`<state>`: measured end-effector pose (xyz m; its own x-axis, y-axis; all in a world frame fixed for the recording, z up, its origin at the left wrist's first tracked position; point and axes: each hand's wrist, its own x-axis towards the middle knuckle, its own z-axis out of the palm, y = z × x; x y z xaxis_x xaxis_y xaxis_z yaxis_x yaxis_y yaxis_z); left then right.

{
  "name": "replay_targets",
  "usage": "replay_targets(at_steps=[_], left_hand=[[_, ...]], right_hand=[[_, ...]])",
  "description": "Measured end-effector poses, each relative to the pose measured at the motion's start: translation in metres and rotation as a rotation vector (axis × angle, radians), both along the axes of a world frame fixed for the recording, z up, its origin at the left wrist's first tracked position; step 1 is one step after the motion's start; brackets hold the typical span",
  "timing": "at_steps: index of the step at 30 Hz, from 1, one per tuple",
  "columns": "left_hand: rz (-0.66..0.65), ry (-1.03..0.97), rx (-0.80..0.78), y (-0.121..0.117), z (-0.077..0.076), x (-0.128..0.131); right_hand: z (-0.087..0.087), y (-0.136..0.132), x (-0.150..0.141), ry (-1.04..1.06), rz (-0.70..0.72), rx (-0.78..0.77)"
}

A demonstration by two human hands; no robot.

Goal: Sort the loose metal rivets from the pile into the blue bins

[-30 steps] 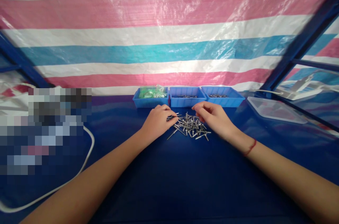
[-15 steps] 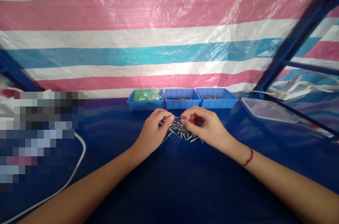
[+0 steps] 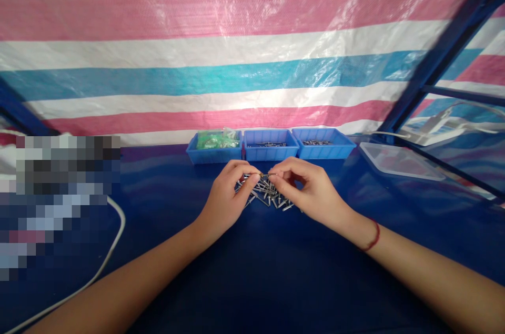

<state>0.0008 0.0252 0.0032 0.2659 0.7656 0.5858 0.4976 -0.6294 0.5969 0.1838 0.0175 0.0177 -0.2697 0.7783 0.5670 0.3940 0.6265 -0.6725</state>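
Observation:
Between my two hands a thin blind rivet [image 3: 265, 174] is stretched sideways, with a small yellowish part near its left end. My left hand [image 3: 231, 189] pinches one end between thumb and forefinger. The other end is in the pinch of my right hand [image 3: 305, 181], which wears a red cord at the wrist. Just below the fingertips lies a loose pile of silvery blind rivets [image 3: 272, 196] on the blue table [image 3: 252, 271]. My fingers and palms cover parts of the pile.
Behind the pile stand three blue bins: the left bin [image 3: 215, 156] holds green plastic packaging, the middle bin [image 3: 270, 153] and right bin [image 3: 325, 151] hold small metal pieces. A clear plastic lid [image 3: 400, 160] lies at right. A white cable [image 3: 118, 229] curves at left, beside a blurred area.
My right hand has moved left and down to meet my left hand over the pile. Both now pinch one rivet. The view has shifted slightly, and little differs over the last half second.

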Motion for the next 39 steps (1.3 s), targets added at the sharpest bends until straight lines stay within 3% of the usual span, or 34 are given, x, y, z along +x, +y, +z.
replay_targets(at_steps=[9,23,30,33,39], left_hand=[[-0.05,0.0,-0.026,-0.005,0.0,0.0],[0.009,-0.103,-0.013,-0.007,0.002,0.002],[-0.005,-0.091,-0.035,-0.008,0.002,0.002],[0.013,-0.086,-0.055,-0.005,0.002,0.001],[0.044,-0.074,-0.106,0.002,0.002,-0.004]], right_hand=[[0.001,-0.003,-0.001,-0.016,0.023,0.076],[-0.002,-0.002,-0.004,-0.151,0.094,0.075],[-0.005,-0.002,-0.005,-0.134,0.124,-0.032],[-0.008,0.007,-0.001,0.017,0.043,-0.153],[-0.006,0.039,0.023,0.459,-0.287,-0.311]])
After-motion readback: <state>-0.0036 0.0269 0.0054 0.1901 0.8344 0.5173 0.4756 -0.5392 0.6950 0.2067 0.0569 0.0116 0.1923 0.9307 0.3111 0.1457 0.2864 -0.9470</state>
